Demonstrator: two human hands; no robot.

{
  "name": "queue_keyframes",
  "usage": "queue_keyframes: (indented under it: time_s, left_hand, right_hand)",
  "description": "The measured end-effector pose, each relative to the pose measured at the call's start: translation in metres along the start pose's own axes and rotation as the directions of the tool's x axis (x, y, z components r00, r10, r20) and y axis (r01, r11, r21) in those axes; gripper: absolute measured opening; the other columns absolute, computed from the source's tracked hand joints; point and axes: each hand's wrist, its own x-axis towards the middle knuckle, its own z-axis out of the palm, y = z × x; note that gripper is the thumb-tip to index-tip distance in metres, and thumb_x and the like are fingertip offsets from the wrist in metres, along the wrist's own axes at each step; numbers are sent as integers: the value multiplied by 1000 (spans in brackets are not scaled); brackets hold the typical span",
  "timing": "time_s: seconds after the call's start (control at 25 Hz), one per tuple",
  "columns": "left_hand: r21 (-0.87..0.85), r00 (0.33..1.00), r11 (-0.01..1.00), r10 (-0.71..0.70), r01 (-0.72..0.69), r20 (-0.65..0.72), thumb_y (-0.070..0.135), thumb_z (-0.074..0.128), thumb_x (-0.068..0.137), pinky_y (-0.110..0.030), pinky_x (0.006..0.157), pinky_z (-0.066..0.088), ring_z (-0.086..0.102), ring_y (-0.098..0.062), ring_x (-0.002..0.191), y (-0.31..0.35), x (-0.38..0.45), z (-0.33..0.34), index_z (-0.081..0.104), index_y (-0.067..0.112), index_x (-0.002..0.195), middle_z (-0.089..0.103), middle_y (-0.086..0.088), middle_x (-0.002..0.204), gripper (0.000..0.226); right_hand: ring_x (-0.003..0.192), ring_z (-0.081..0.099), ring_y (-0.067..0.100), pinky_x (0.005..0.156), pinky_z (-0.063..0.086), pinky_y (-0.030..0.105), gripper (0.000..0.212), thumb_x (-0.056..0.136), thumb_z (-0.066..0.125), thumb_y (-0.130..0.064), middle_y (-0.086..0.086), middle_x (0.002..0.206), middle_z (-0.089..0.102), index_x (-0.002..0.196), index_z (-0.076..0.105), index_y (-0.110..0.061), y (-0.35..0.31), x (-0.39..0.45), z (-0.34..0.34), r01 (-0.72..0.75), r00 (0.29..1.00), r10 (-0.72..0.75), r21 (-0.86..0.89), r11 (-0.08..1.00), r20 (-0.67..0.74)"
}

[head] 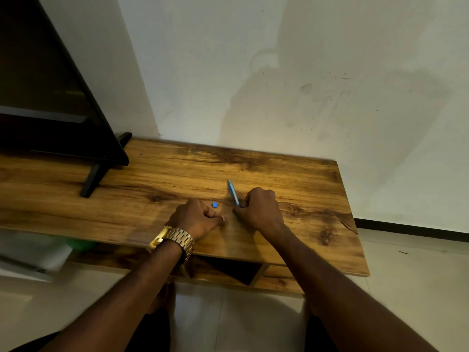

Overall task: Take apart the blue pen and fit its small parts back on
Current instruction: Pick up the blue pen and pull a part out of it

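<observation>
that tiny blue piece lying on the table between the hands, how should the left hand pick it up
Probably a fingertip pinch across the small blue piece, coming straight down from above. It lies low and loose on the wooden table, so there is nothing to hook under. The left hand is nearest, just below and left of it; the right hand already holds the blue pen.

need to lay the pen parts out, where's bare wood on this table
Bare wood runs right of the right hand to the table edge, and between the hands and the wall. Crowded: the small blue part between the hands, the TV stand far left.
</observation>
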Motion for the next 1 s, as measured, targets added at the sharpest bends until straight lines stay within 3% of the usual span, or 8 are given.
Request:
queue_keyframes:
  time_s: [0.2, 0.32, 0.4, 0.52, 0.68, 0.8, 0.92, 1.0]
  left_hand:
    - [60, 1000, 998, 6, -5, -27, 59, 84, 79, -24, 58, 43, 68, -7, 73, 11, 0, 7, 81, 34, 75, 77, 18, 85, 26]
    - [89, 999, 996, 9, -5, -46, 55, 84, 80, -25, 61, 47, 69, -10, 75, 18, -2, 8, 73, 37, 62, 76, 17, 82, 27]
    - [74, 999, 997, 34, -33, -24, 53, 83, 82, -29, 68, 57, 70, -10, 77, 23, -5, 10, 77, 34, 69, 76, 17, 82, 24]
    - [-143, 993, 983, 115, -112, 8, 48, 82, 87, -35, 77, 62, 76, -13, 82, 31, -11, 9, 82, 28, 86, 81, 10, 90, 20]
    - [-529, 990, 840, 139, -122, -8, 42, 81, 91, -21, 54, 52, 75, -3, 68, 55, -18, -1, 80, 32, 90, 85, 5, 93, 10]
    - [-413, 978, 887, 175, -207, -113, 44, 83, 89, -22, 59, 53, 78, -3, 69, 54, -17, -10, 82, 32, 90, 84, 9, 87, 13]
    - [-243, 988, 958, 154, -150, -2, 45, 84, 87, -33, 74, 63, 81, -15, 78, 42, -13, -8, 83, 25, 83, 84, 5, 86, 20]
    - [-76, 990, 988, 134, -131, 36, 45, 85, 86, -33, 74, 64, 79, -15, 78, 33, -10, -1, 81, 25, 71, 84, 8, 85, 26]
  right_hand:
    - [77, 81, 22, 76, 70, 44, 19, 94, 82, -29, 5, 79, 81, 81, 80, -15, 6, -3, -46, -17, 991, 62, 344, 939, -121]
    - [71, 79, 19, 71, 67, 43, 21, 96, 80, -29, 5, 78, 81, 85, 81, -12, 18, -11, -60, -29, 991, 87, 483, 875, -99]
    - [68, 74, 17, 70, 64, 40, 23, 99, 78, -28, 7, 80, 80, 88, 80, -8, 23, -13, -64, -68, 993, 110, 567, 821, -39]
    - [72, 66, 18, 71, 58, 35, 20, 103, 74, -22, 12, 86, 74, 95, 78, -4, 23, -14, -71, -143, 989, 113, 724, 675, 91]
    - [77, 66, 20, 65, 60, 26, 19, 107, 67, -13, 12, 89, 72, 112, 77, 2, 24, -16, -76, -193, 976, 36, 788, 585, 213]
    - [78, 70, 22, 63, 63, 24, 12, 105, 69, -11, 12, 92, 75, 110, 75, -2, 23, -19, -78, -202, 974, 28, 809, 552, 224]
    - [90, 72, 32, 68, 65, 29, 4, 103, 71, -11, 13, 97, 76, 102, 73, -8, 26, -19, -80, -176, 984, 64, 812, 556, 169]
    - [94, 72, 35, 70, 64, 31, 3, 102, 71, -11, 13, 98, 76, 100, 73, -8, 26, -20, -79, -178, 984, 81, 815, 551, 160]
